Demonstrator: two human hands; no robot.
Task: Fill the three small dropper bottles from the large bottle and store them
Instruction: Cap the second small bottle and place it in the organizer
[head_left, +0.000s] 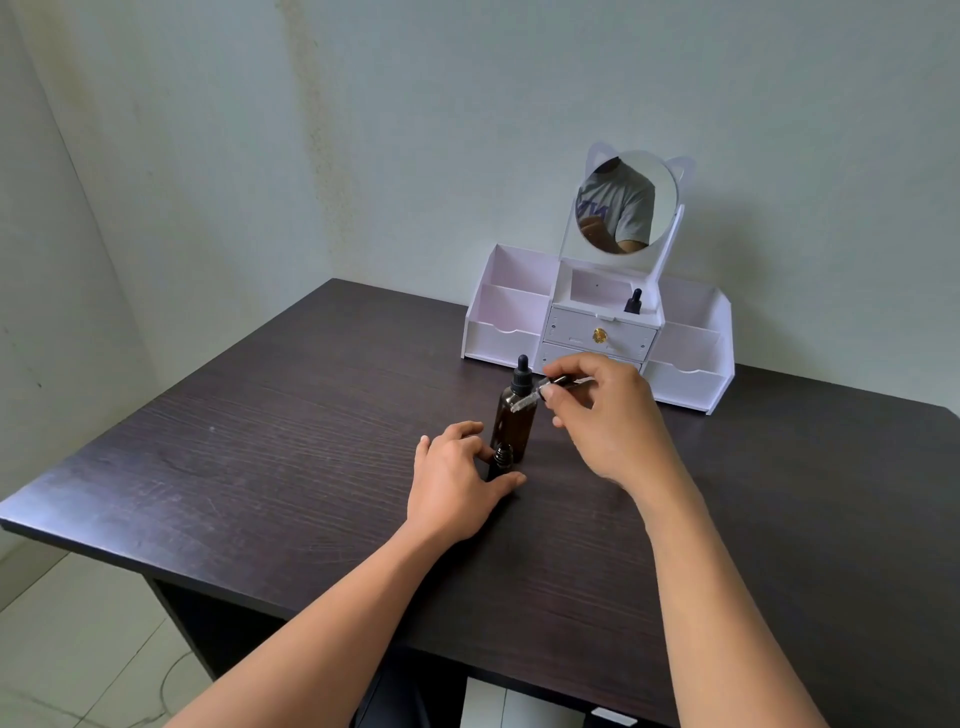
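A large amber bottle (514, 415) with a black dropper cap stands mid-table. In front of it, a small open dropper bottle (502, 460) stands on the table, and my left hand (457, 475) holds it between thumb and fingers. My right hand (605, 415) pinches a dropper (540, 392) by its black cap, its glass tube slanting down to the left in front of the large bottle's shoulder. Another small capped dropper bottle (633, 302) stands in the white organizer's (493, 338) top middle compartment.
The white organizer with drawers, side bins and a round cat-ear mirror (626, 202) sits at the back of the dark wooden table (311, 441), against the wall. The table's left and front edges drop to a tiled floor.
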